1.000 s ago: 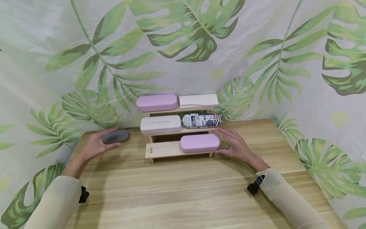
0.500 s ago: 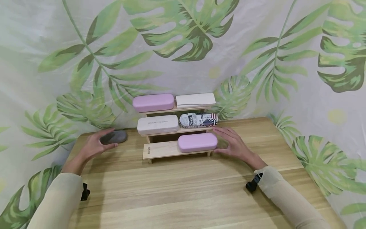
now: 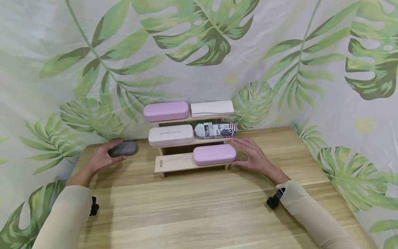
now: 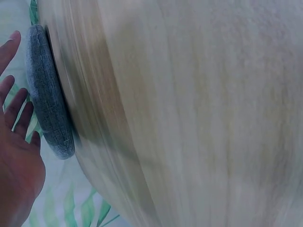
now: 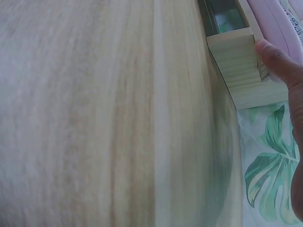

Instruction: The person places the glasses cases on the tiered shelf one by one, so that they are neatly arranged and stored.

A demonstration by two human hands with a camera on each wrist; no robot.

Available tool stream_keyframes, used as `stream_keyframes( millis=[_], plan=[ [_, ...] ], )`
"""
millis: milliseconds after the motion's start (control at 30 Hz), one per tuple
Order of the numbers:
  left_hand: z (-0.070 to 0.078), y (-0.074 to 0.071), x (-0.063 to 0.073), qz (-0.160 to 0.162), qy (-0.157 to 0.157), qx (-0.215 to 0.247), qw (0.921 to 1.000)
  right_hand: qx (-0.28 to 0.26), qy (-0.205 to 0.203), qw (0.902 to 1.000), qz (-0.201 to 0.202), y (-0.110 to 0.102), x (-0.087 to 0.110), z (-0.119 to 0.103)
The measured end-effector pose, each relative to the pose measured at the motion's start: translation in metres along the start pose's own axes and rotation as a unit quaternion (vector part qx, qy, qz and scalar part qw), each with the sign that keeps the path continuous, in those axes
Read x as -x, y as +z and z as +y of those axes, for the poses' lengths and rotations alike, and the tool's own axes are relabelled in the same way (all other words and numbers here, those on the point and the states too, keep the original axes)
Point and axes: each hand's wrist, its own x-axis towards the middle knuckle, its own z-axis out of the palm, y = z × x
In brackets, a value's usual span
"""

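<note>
My left hand [image 3: 101, 159] is beside a grey fabric-covered glasses case [image 3: 125, 148] at the table's back left. Its thumb and fingers are spread around the case; the left wrist view shows a gap between the fingers and the case [image 4: 47, 94]. On the right, my other hand [image 3: 256, 157] is at the end of a three-step wooden rack [image 3: 175, 163]. Its thumb touches the bottom step's end in the right wrist view, and the fingers reach up toward the middle step. Near that hand lies a purple glasses case [image 3: 214, 154] on the bottom step.
The middle step bears a white case [image 3: 171, 135] with lettering and a newsprint-patterned case [image 3: 215, 130]. On top lie another purple case [image 3: 166, 111] and a white flat case [image 3: 212, 108]. A leaf-printed cloth [image 3: 199, 79] hangs behind the wooden table [image 3: 186, 207].
The head view has shifted slightly, so the scene sits a little further left and higher. Both hands stay in place beside the grey case and the rack.
</note>
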Motion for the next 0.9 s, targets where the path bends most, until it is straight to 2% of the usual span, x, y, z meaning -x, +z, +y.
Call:
stream_keyframes(
  millis=[333, 533, 733, 900],
  plan=[
    [-0.012, 0.005, -0.006, -0.002, 0.025, -0.009, 0.9996, -0.001, 0.01, 0.9999, -0.006, -0.001, 0.0, -0.002],
    [-0.01, 0.006, -0.006, -0.003, 0.042, -0.023, 0.9988, -0.002, -0.004, 1.0, 0.009, 0.0, -0.001, -0.003],
    [-0.006, 0.003, -0.003, -0.023, 0.04, -0.035, 0.9983, -0.002, -0.001, 1.0, 0.006, -0.001, -0.001, -0.003],
    [-0.002, 0.003, 0.0, -0.023, 0.045, -0.057, 0.9971, -0.003, 0.003, 1.0, 0.002, -0.001, -0.001, -0.003]
  ],
)
